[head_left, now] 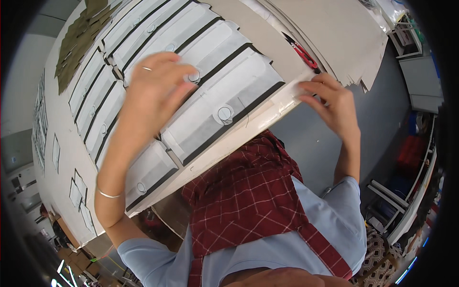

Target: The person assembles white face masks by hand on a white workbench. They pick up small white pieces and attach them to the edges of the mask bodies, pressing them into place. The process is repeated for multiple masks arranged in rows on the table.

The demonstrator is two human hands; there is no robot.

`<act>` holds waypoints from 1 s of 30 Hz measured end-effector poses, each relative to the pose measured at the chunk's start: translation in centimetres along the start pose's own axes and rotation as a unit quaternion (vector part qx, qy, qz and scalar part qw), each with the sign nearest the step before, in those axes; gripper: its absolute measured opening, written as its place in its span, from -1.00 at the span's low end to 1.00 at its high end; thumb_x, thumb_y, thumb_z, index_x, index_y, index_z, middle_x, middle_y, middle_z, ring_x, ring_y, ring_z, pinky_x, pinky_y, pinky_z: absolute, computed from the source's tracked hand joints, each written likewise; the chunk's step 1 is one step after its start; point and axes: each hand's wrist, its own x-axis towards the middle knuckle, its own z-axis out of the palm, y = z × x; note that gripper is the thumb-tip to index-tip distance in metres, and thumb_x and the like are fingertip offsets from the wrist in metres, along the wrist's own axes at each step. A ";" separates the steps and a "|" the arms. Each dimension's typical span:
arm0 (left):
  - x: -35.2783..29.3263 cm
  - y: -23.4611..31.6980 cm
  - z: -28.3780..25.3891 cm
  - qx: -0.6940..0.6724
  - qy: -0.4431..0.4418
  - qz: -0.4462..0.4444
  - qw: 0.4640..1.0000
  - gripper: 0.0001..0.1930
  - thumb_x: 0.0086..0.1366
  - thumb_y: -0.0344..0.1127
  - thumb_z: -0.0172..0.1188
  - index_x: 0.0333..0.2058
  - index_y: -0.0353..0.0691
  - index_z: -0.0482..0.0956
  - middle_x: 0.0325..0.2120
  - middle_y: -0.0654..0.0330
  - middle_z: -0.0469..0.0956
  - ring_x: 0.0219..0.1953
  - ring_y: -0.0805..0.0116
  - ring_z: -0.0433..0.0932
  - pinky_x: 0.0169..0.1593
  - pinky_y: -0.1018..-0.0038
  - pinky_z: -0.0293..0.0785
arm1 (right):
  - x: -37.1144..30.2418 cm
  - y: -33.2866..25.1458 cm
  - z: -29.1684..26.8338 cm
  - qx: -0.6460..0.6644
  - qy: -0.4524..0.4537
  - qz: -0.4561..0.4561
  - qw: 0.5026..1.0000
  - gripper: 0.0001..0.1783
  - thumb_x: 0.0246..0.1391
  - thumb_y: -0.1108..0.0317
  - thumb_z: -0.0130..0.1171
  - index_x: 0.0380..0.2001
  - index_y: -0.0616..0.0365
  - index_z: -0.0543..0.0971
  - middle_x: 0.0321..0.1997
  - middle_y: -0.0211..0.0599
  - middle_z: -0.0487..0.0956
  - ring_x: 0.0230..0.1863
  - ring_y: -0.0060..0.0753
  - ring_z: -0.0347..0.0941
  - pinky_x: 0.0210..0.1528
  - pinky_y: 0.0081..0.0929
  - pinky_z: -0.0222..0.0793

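Observation:
Several white fabric panels with black edges lie overlapped in rows on the table. On the nearest panel (pixel 210 122) sits a round white disc (pixel 224 114), with loose dark threads beside it. My left hand (pixel 155 88), blurred by motion, is over the panel behind, thumb and forefinger closed at another round disc (pixel 193 76). Whether that disc is lifted off the cloth, I cannot tell. My right hand (pixel 331 101) is at the table's near right edge, fingertips pinched together and blurred; anything between them is too small to make out.
Red-handled thread snips (pixel 305 56) lie just beyond my right hand. Large beige sheets (pixel 349 33) cover the far right of the table. Olive-green pieces (pixel 79 48) are heaped at the far left. Black-edged pieces (pixel 79 196) lie at the left. Grey floor (pixel 315 143) shows past the edge.

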 end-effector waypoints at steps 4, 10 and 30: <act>-0.1 5.1 1.7 -0.004 -0.044 0.055 0.997 -0.67 0.08 -0.28 0.41 -0.14 -0.16 0.63 -0.26 0.22 0.53 -0.01 0.19 0.50 0.14 0.25 0.27 | -0.7 -0.7 2.5 -0.130 0.039 -0.069 0.988 -0.56 -0.07 0.07 0.38 -0.08 -0.06 0.68 -0.38 -0.48 0.48 -0.47 -0.43 0.45 -0.43 -0.45 0.43; -1.1 6.2 4.5 0.062 -0.036 0.121 0.990 -0.71 0.09 -0.22 0.36 -0.19 -0.12 0.61 -0.31 0.28 0.48 -0.03 0.28 0.47 0.08 0.26 0.26 | -0.9 -0.9 4.0 -0.110 0.070 -0.108 0.986 -0.49 -0.10 0.02 0.38 -0.04 -0.05 0.67 -0.37 -0.48 0.45 -0.42 -0.47 0.46 -0.43 -0.49 0.43; -6.6 8.3 4.1 0.203 0.059 0.126 0.969 -0.67 0.08 -0.34 0.24 -0.12 -0.10 0.63 -0.26 0.32 0.51 -0.08 0.39 0.50 -0.10 0.44 0.31 | -0.5 -1.3 5.9 0.070 0.105 -0.281 0.951 -0.63 -0.19 0.36 0.48 -0.20 0.08 0.71 -0.52 -0.49 0.42 -0.56 -0.49 0.42 -0.57 -0.50 0.33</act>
